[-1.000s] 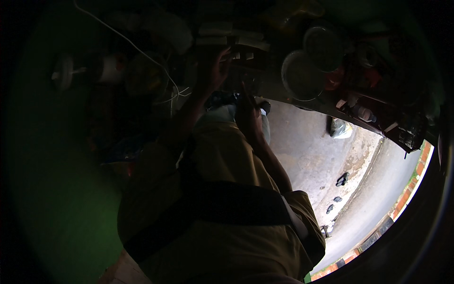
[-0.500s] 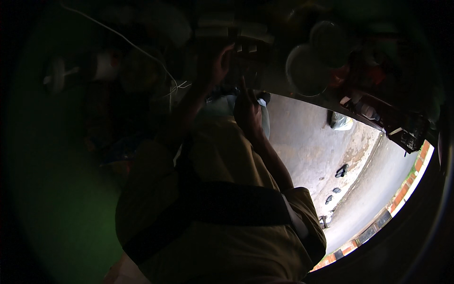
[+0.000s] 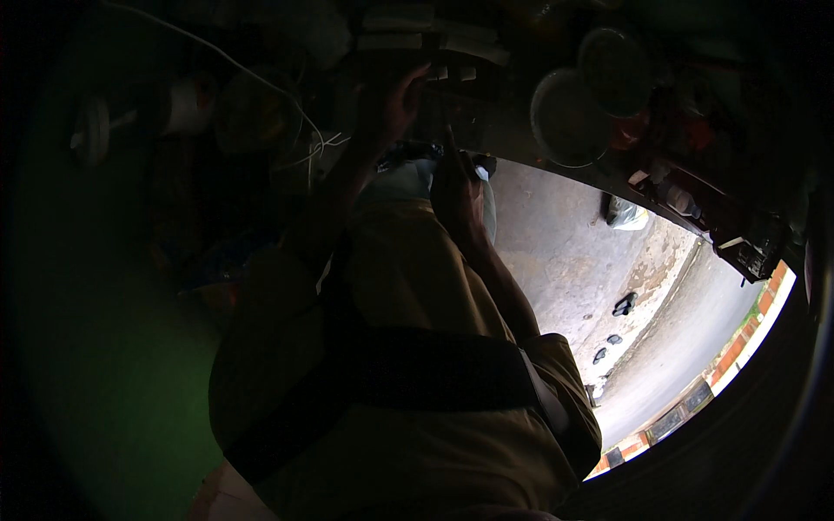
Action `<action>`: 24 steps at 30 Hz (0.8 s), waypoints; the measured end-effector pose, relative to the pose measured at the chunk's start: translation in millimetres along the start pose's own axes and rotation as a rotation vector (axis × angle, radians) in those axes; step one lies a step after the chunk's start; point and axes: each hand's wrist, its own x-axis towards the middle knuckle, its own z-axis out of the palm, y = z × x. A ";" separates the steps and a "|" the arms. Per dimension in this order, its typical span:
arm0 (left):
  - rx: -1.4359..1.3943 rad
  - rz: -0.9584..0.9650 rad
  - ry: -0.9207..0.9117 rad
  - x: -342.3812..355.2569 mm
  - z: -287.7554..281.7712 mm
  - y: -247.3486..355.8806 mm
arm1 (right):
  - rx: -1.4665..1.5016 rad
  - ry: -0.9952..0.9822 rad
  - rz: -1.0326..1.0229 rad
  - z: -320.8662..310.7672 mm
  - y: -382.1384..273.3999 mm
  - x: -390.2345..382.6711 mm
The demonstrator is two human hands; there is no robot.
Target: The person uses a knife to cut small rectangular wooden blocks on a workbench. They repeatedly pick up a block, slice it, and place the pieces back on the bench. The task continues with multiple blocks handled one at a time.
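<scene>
The scene around my hands is very dark. My left hand reaches up at the dark surface, its lit fingers stretched toward two small pale blocks. Lower and to the right, my right hand points upward with one finger extended and the others curled. Its fingertip lies over a dark patch below the blocks, whose kind I cannot make out. Nothing shows in either hand, though shadow hides much of the fingers. Above the blocks lie several pale, flat bars.
Round, pale-rimmed containers stand to the right, beside red items. A dark tray-like rack juts over the bright floor. A white cord runs across the left, near a white cylinder. Dark footwear lies on the floor.
The whole view has shifted slightly, with the upper items sitting higher in the picture. Both hands appear a little higher too, and their poses are nearly the same.
</scene>
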 end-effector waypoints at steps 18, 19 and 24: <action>-0.098 -0.211 -0.142 -17.2 8.4 -7.1 | 0.011 0.024 -0.122 1.9 0.3 -0.2; -0.157 -0.261 -0.154 -23.7 13.7 -13.6 | -0.003 0.009 -0.103 3.2 -1.5 -1.1; -0.214 -0.128 -0.021 -22.1 21.5 -29.0 | -0.029 -0.003 -0.084 5.3 4.6 -2.7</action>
